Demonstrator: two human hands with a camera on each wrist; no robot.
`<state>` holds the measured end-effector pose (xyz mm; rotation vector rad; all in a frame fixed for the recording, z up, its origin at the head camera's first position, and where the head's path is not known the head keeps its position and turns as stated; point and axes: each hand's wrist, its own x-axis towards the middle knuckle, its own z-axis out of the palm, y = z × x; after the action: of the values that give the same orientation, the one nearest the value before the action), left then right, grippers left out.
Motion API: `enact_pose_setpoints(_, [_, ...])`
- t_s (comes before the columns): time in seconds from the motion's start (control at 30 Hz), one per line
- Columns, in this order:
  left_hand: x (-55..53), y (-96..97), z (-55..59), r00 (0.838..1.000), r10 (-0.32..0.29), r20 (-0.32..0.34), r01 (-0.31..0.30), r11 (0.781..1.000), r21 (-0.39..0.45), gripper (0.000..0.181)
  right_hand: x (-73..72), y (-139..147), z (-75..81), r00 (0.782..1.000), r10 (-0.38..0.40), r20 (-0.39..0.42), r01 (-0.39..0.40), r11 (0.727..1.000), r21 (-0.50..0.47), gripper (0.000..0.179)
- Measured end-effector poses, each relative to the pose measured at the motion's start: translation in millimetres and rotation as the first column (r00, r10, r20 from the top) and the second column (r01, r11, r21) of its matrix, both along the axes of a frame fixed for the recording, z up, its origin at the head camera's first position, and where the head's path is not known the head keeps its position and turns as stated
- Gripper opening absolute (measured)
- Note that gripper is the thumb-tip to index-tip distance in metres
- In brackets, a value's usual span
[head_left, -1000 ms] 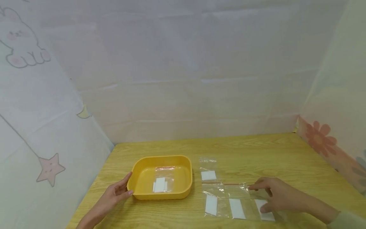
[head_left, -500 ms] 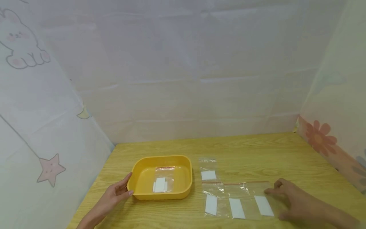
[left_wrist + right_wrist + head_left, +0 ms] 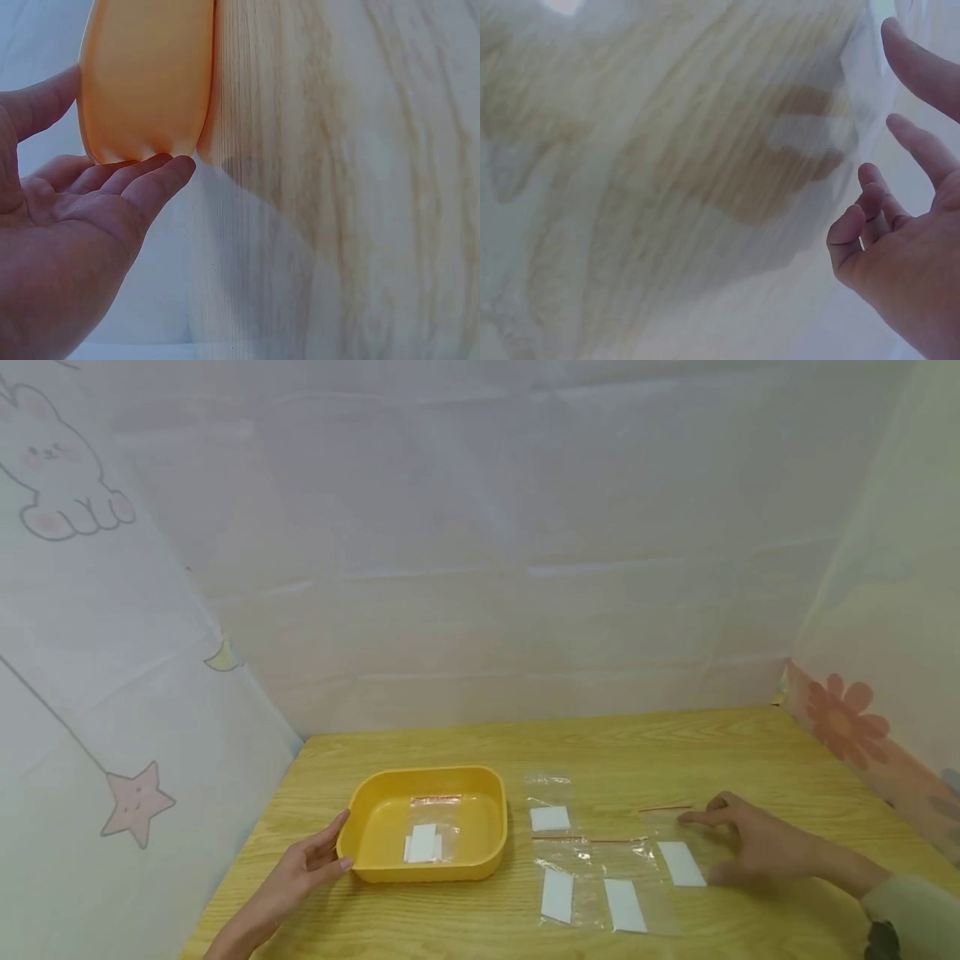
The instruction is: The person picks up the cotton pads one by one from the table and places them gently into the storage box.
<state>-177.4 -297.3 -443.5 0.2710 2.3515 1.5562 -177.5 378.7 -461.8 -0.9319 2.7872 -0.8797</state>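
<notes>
My left hand holds the left end of a yellow plastic tray between thumb and fingers; the left wrist view shows the fingertips against its outer wall. Inside lie clear zip bags with white cards. My right hand has its index finger at the red-striped top of a small clear zip bag, beside its white card. Its thumb is blurred near the card's lower right. In the right wrist view, thumb and index are extended and apart, the other fingers bent.
Left of that bag, two more zip bags with white cards lie side by side. Another zip bag with a card is behind them. The wood-grain table meets a pale sheet wall at the back and printed sheets at both sides.
The rightmost zip bag has slid away from the person and slightly left, out of line with its row. My right hand moved right, then forward with the bag. My left hand stays on the tray.
</notes>
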Motion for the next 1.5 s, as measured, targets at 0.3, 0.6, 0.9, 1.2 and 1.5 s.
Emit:
enact_pose_setpoints(0.3, [0.3, 0.6, 0.4, 1.0, -0.007, 0.003, 0.007, 1.0, 0.012, 0.08, 6.1, 4.7, -9.7, 0.997, -0.047, -0.055, 0.043, 0.997, -0.06, 0.063])
enact_pose_setpoints(0.6, [0.1, 0.4, 1.8, 1.0, 0.0, 0.01, 0.0, 1.0, 0.009, 0.08, 5.7, 1.2, -16.2, 0.986, -0.082, -0.147, 0.073, 0.995, -0.069, 0.06])
enact_pose_setpoints(0.9, [-1.7, -1.2, -1.0, 1.0, -0.001, 0.006, 0.001, 1.0, 0.005, 0.08, 10.5, -10.4, -17.7, 0.976, -0.141, -0.169, 0.135, 0.99, -0.047, 0.044])
enact_pose_setpoints(1.2, [-0.8, -2.5, -2.2, 1.0, -0.006, 0.006, 0.006, 1.0, 0.027, 0.08, 31.2, -31.5, -8.8, 0.924, -0.356, -0.137, 0.361, 0.933, 0.01, 0.044])
enact_pose_setpoints(1.5, [-1.3, -1.6, -0.8, 1.0, -0.016, -0.005, 0.016, 1.0, 0.016, 0.079, 36.4, -35.3, -2.6, 0.899, -0.438, -0.014, 0.437, 0.898, -0.039, 0.046])
